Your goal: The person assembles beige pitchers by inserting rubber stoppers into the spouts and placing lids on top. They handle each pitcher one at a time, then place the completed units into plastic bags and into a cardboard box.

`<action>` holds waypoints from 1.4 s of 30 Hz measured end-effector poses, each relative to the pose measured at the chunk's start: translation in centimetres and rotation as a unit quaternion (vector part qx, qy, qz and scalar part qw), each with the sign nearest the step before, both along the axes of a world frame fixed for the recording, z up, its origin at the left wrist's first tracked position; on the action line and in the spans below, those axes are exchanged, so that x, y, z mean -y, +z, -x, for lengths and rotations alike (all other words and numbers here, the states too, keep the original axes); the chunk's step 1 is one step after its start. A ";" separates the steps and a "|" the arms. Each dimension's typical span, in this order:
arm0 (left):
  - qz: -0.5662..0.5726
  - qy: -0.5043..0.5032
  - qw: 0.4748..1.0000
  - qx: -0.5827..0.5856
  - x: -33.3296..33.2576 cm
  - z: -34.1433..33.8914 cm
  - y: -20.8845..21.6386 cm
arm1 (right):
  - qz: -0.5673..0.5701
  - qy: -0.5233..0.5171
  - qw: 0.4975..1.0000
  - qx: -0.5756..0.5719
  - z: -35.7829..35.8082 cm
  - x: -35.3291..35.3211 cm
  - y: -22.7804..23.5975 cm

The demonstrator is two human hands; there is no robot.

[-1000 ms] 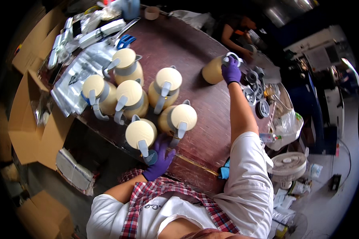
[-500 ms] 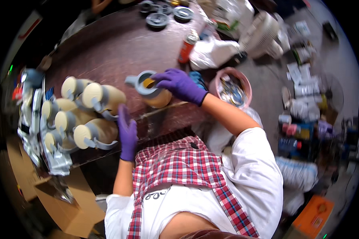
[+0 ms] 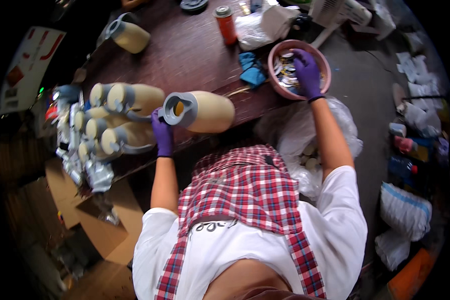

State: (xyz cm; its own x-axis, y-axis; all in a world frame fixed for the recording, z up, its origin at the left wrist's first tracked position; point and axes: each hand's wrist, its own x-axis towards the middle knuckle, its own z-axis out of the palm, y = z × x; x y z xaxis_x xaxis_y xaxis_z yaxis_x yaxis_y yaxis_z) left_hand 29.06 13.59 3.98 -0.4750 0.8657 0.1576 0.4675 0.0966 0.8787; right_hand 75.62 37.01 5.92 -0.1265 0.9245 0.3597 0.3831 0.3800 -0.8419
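Observation:
A cream jug (image 3: 212,111) with a grey collar and an orange spot inside its open mouth stands near the table's front edge. My left hand (image 3: 163,132), in a purple glove, is closed on the jug's grey handle. To the right, my purple-gloved right hand (image 3: 307,74) reaches into a pink basin (image 3: 326,70) of small shiny and yellow pieces. Its fingertips are hidden or blurred among them, so their grip does not show. Several similar cream jugs (image 3: 146,100) with round lids and grey handles crowd together left of my left hand.
Another cream jug (image 3: 135,39) is farther back on the dark table (image 3: 195,60). An orange-red can (image 3: 226,26), a white plastic bag (image 3: 252,31) and a blue cloth (image 3: 252,70) are near the basin. Clear plastic bags (image 3: 305,130) hang below it; cardboard boxes (image 3: 102,225) are at lower left.
My right hand has left the jug's mouth and moved right into the basin. My left hand has taken hold of the jug's handle, and the jug is nearer. The whole view has shifted.

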 end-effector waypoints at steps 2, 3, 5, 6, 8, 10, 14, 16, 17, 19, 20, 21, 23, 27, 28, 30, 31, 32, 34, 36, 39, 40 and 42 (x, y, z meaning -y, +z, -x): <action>-0.052 0.118 0.944 0.305 1.4 0.2 -0.9 | -0.056 -0.003 0.992 0.115 1.0 -1.6 -0.5; -0.019 0.122 0.964 0.236 1.8 -1.6 1.5 | -0.075 0.029 0.982 0.170 1.0 -2.0 -0.7; -0.015 0.080 0.988 0.130 3.7 -1.0 0.6 | -0.120 0.091 0.950 0.272 1.9 -2.4 -1.2; -0.016 0.057 0.986 0.158 4.0 -1.5 1.6 | -0.148 0.114 0.928 0.323 1.9 -2.8 -1.8; 0.017 0.065 0.901 0.428 3.6 -3.7 5.9 | -0.135 0.105 0.921 0.351 1.5 -3.0 -3.3; -0.023 0.043 0.870 0.491 3.5 -6.5 10.4 | -0.120 0.107 0.893 0.420 1.1 -2.7 -1.6; -0.044 0.031 0.865 0.499 3.3 -7.5 12.7 | -0.141 0.127 0.855 0.483 1.6 -2.2 0.6; -0.075 0.033 0.840 0.537 3.1 -7.5 12.3 | -0.175 0.131 0.852 0.476 1.7 -2.4 0.9; -0.079 0.026 0.846 0.527 2.6 -8.0 13.2 | -0.213 0.129 0.862 0.441 1.2 -2.8 0.8; -0.061 0.017 0.877 0.476 1.6 -8.7 14.9 | -0.152 0.074 0.890 0.424 0.9 -3.6 0.4; -0.051 0.014 0.891 0.451 1.5 -9.1 15.2 | -0.120 0.047 0.900 0.415 0.5 -3.7 0.1; -0.048 0.017 0.912 0.408 1.3 -9.2 14.7 | -0.112 0.025 0.933 0.342 -0.4 -3.8 -0.2; -0.045 0.012 0.944 0.328 0.6 -9.3 12.2 | -0.004 0.022 0.989 0.146 -1.7 -4.2 -1.9; 0.031 -0.012 0.975 0.221 -0.2 -8.9 5.8 | 0.143 0.014 0.986 -0.083 -2.4 -3.0 -2.9; 0.046 -0.029 0.986 0.157 0.2 -8.5 4.3 | 0.180 0.014 0.979 -0.091 -2.2 -1.9 -2.2; 0.076 -0.064 0.995 0.028 1.1 -7.5 0.6 | 0.205 -0.015 0.976 -0.075 -2.2 -0.1 -1.1; 0.083 -0.082 0.988 0.104 1.2 -6.8 -1.3 | 0.209 -0.023 0.972 -0.103 -2.9 0.4 -1.3; 0.063 -0.103 0.986 0.111 0.9 -6.7 -1.3 | 0.155 -0.030 0.986 -0.060 -4.2 0.6 -2.0; 0.022 -0.131 0.983 0.127 1.2 -6.6 -1.0 | 0.139 -0.030 0.989 -0.036 -5.3 1.1 -2.0; 0.018 -0.138 0.981 0.135 1.7 -5.6 -2.7 | 0.090 -0.050 0.995 0.010 -6.3 0.9 -1.9; 0.061 -0.149 0.947 0.277 1.9 -5.2 -5.8 | 0.092 -0.048 0.994 0.026 -6.4 1.6 -0.1; 0.051 -0.136 0.946 0.290 1.9 -5.4 -6.9 | 0.083 -0.039 0.995 0.033 -6.5 1.5 0.3; 0.031 -0.116 0.942 0.314 1.7 -5.8 -8.7 | 0.085 -0.048 0.995 0.006 -6.3 1.4 1.5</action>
State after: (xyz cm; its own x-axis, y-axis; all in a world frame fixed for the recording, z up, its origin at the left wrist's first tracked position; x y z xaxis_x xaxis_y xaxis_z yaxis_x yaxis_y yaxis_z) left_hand 34.89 11.93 -4.68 -0.2540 0.9561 -0.1465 -0.1276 0.1170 0.9849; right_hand 81.89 35.58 7.41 -0.0388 0.9800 0.1953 0.4205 0.1933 -0.8865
